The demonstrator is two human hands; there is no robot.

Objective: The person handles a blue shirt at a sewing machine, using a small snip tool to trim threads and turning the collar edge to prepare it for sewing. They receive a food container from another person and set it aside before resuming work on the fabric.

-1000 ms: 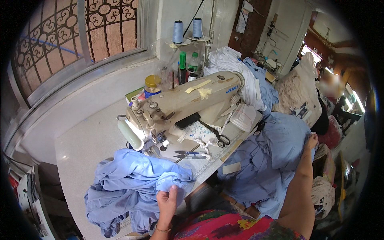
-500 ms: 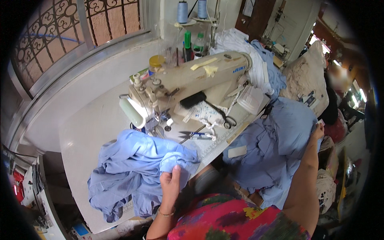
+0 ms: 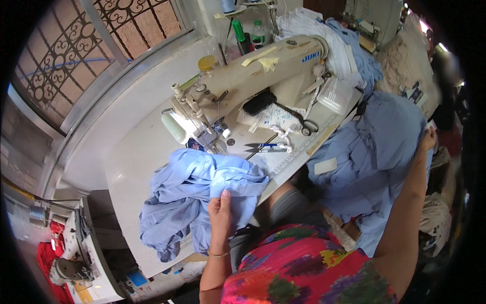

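Note:
A crumpled light-blue garment [image 3: 192, 177] lies on the sewing table, in front of the needle end of a beige sewing machine [image 3: 283, 57]. My left hand [image 3: 219, 213] is closed on its near edge, thumb on top. Far to the right, my right hand [image 3: 428, 141] reaches to the outer side of a big heap of blue cloth [image 3: 385, 126]. Its fingers are closed, and a small white piece [image 3: 431, 124] shows at the fingertips. The heap hides part of what those fingers touch. A pale rectangular patch [image 3: 325, 166] shows on the heap's near side.
Thread snips [image 3: 266, 148], black-handled scissors [image 3: 307, 125], a black brush [image 3: 259, 103] and a clear plastic box [image 3: 335, 95] lie on the table. White cloth [image 3: 309, 33] is piled behind the machine. A barred window [image 3: 101, 55] runs along the left wall.
The whole view has shifted, so table and machine sit further right and higher in the picture. Both hands keep their grips, and the garment and heap look much the same.

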